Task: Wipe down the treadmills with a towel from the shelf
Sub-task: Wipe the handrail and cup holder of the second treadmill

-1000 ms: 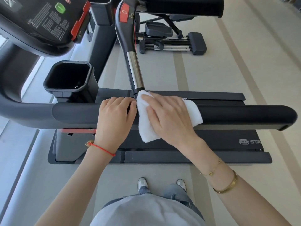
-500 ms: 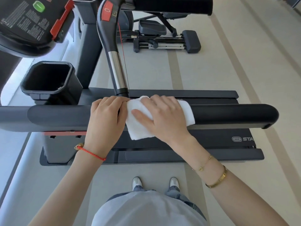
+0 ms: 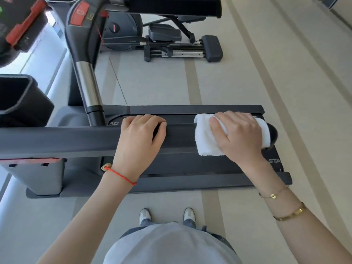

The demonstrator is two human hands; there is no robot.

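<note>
A dark treadmill handrail [image 3: 76, 140] runs across the view from the left to a rounded end at the right. A white towel [image 3: 204, 138] is wrapped over the rail near that end. My right hand [image 3: 238, 134] presses down on the towel and grips it around the rail. My left hand [image 3: 141, 138] is curled over the bare rail about a hand's width left of the towel. The treadmill deck [image 3: 190, 168] lies below the rail.
A black cup holder [image 3: 21, 100] sits at the left, with the console [image 3: 21, 29] above it. An upright post with a chrome section [image 3: 87, 86] rises behind the rail. Another exercise machine [image 3: 167, 44] stands on the floor beyond. My shoes [image 3: 167, 216] are near the deck's edge.
My right hand has slid the towel rightward along the rail, away from my left hand, up to the rail's end. The left hand keeps its hold on the rail.
</note>
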